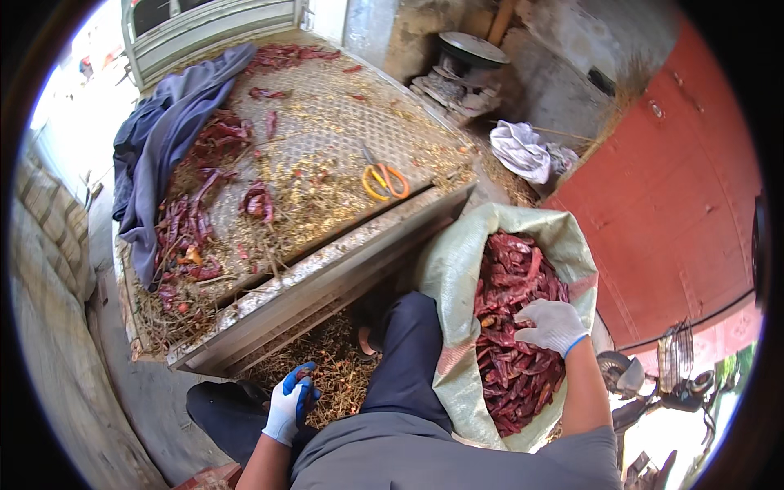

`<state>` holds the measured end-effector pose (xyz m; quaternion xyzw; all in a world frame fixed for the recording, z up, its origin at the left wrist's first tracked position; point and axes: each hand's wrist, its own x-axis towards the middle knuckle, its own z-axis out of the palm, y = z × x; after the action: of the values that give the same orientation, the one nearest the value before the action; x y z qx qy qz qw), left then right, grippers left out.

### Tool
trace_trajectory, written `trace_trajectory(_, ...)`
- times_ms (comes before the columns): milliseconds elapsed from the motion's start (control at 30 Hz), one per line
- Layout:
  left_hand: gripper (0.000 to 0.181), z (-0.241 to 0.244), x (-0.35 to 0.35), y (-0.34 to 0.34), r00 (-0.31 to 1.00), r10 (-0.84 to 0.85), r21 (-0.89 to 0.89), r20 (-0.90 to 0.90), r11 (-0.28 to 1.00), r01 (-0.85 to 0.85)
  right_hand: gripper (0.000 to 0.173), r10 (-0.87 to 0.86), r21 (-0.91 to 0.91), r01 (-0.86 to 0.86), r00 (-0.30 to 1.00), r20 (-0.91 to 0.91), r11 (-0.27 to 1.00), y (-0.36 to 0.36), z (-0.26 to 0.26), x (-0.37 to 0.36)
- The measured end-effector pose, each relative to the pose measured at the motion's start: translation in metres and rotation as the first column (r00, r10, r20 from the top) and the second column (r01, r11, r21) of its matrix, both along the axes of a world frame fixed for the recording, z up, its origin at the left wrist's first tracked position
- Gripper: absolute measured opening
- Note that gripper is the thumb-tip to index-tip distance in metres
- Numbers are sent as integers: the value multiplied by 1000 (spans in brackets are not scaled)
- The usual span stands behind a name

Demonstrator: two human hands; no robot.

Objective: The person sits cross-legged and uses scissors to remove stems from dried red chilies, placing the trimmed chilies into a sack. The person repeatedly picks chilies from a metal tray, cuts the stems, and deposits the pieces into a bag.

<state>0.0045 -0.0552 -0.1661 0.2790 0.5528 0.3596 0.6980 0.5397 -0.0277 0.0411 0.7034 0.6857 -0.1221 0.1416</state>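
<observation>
My right hand [553,326], in a white knit glove with a blue cuff edge, is over the dried red chilies [517,380] in a pale green woven sack [453,275]. Its thumb and fingers are apart, and I see nothing between them. The sack stands by my right leg with its mouth rolled outward. My left hand [291,401] wears a white glove with blue coated fingers. It hovers above my lap, fingers curled; a small dark reddish patch shows among them, too unclear to name.
Orange-handled scissors [386,181] lie on a metal truck bed [318,92] strewn with seeds, stems and chilies [184,220]. A blue-grey cloth [174,135] drapes its left side. Stem litter [334,383] covers the ground below. A red metal door [661,184] and parked motorbike [649,392] are right.
</observation>
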Motion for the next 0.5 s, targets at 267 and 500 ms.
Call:
trace_trajectory(267, 36, -21, -13, -10, 988, 105, -15, 117, 995, -104, 42, 258, 503, 19, 841, -475, 864, 141, 2, -138)
trace_trajectory(500, 36, -18, -34, -29, 991, 111, -15, 80, 994, -110, 47, 16, 473, 88, 978, -210, 876, 301, -41, -182)
